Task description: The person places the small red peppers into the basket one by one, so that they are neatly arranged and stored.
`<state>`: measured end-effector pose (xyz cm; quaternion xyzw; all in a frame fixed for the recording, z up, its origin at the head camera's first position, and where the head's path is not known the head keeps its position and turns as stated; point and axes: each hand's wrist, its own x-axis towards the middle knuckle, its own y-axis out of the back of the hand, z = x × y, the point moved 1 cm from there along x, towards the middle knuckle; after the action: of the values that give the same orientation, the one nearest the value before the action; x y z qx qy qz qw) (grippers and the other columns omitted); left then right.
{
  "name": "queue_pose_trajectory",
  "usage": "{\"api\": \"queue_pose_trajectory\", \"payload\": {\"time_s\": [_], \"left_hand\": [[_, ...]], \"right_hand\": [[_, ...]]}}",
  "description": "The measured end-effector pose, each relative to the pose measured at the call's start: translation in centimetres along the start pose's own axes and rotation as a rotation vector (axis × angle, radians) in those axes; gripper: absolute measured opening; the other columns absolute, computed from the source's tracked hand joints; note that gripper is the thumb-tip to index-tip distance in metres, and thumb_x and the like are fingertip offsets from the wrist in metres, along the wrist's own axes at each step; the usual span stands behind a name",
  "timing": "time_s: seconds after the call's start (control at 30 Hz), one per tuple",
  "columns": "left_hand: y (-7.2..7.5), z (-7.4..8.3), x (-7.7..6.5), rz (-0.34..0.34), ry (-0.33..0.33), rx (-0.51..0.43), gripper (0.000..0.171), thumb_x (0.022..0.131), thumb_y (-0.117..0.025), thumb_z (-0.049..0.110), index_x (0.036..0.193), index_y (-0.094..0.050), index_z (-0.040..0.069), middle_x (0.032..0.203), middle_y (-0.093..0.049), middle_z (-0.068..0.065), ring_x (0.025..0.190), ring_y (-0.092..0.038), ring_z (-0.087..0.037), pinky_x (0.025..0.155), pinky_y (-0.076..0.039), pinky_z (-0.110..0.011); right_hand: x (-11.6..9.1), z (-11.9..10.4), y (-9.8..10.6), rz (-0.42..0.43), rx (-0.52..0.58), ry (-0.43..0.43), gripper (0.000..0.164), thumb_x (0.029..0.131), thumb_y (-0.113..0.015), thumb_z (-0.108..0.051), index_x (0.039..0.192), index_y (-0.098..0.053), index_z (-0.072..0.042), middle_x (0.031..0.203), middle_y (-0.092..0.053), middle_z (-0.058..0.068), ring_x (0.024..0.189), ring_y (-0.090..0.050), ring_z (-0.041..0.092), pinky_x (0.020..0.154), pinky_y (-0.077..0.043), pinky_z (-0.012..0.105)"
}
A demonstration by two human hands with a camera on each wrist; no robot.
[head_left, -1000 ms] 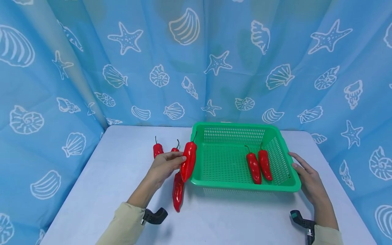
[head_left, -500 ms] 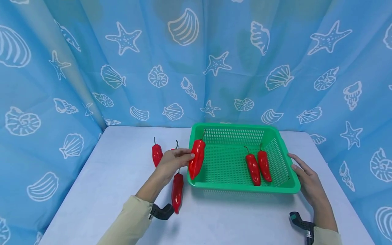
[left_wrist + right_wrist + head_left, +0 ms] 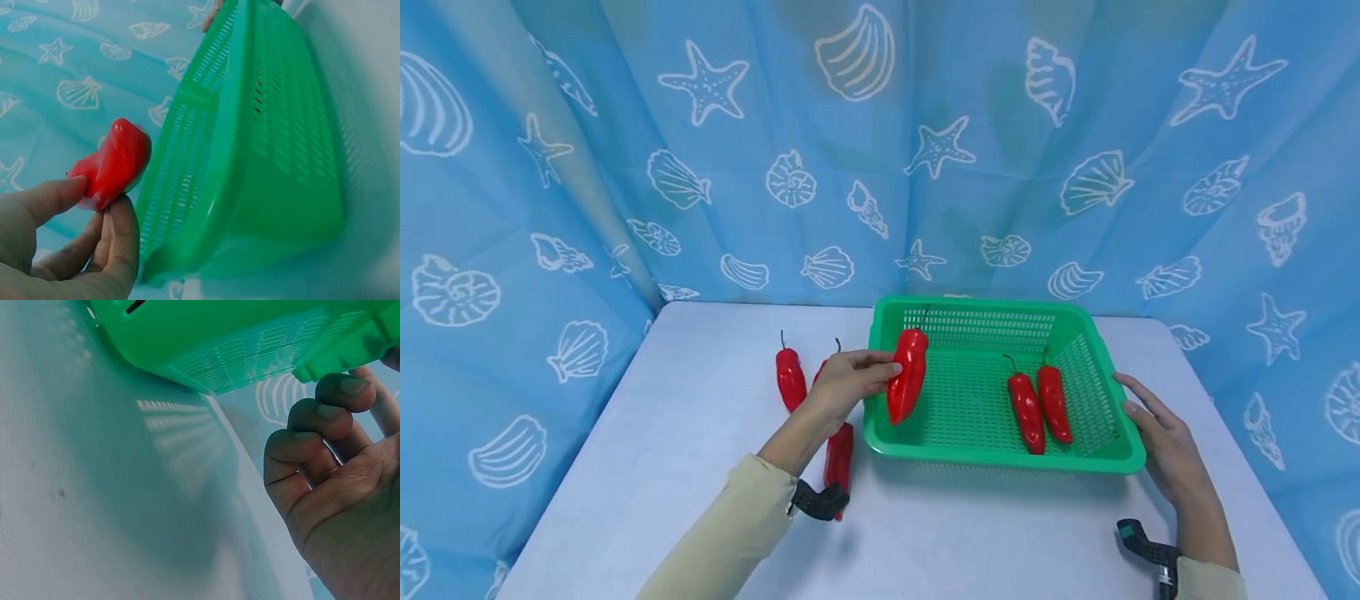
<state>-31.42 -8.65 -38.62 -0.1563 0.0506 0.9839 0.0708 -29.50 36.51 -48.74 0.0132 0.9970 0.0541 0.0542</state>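
Note:
My left hand pinches a long red pepper between thumb and fingers, above the left part of a green plastic basket. In the left wrist view this pepper shows end-on beside the basket's rim. Two more red peppers, a left one and a right one, lie inside the basket at its right. My right hand touches the basket's right rim with index finger and thumb. The right wrist view shows its other fingers loosely bent below the rim.
Left of the basket, on the white table, lie more red peppers: one at the back, one partly behind my left hand, and one nearer the front. A blue shell-print curtain stands behind the table.
My left hand has carried its pepper rightward, from beside the basket's left rim to over the basket. The right hand stays at the right rim. The view has shifted slightly.

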Motion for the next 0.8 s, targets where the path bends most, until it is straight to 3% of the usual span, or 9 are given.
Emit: {"api": "queue_pose_trajectory", "payload": {"time_s": [0.2,0.53,0.8], "left_hand": [[-1.1,0.5,0.6,-0.037,-0.009,0.0,0.053,0.084,-0.082,0.023,0.13,-0.061,0.009,0.121,-0.063,-0.008,0.105,-0.065,-0.025,0.094,-0.053,-0.047],[-2.9,1.0,2.0,-0.074,0.016,-0.032,0.047,0.087,-0.079,0.021,0.128,-0.061,0.006,0.118,-0.064,-0.008,0.1,-0.067,-0.024,0.087,-0.057,-0.037],[-4.5,1.0,3.3,-0.089,0.085,-0.063,0.041,0.087,-0.079,0.02,0.122,-0.065,0.005,0.109,-0.069,-0.007,0.095,-0.069,-0.023,0.095,-0.054,-0.043]], "right_hand": [[0.0,-0.1,0.1,-0.008,0.026,-0.003,0.053,0.103,-0.056,-0.034,0.154,-0.04,-0.033,0.124,-0.053,-0.019,0.099,-0.063,-0.003,0.076,-0.054,0.016],[-0.4,0.1,0.1,-0.031,0.064,0.035,0.051,0.104,-0.054,-0.028,0.154,-0.041,-0.031,0.121,-0.059,-0.019,0.096,-0.065,-0.001,0.073,-0.056,0.019],[-0.1,0.0,0.1,-0.033,0.07,0.031,0.052,0.104,-0.055,-0.029,0.154,-0.041,-0.032,0.122,-0.056,-0.02,0.097,-0.064,-0.002,0.074,-0.055,0.017]]}}
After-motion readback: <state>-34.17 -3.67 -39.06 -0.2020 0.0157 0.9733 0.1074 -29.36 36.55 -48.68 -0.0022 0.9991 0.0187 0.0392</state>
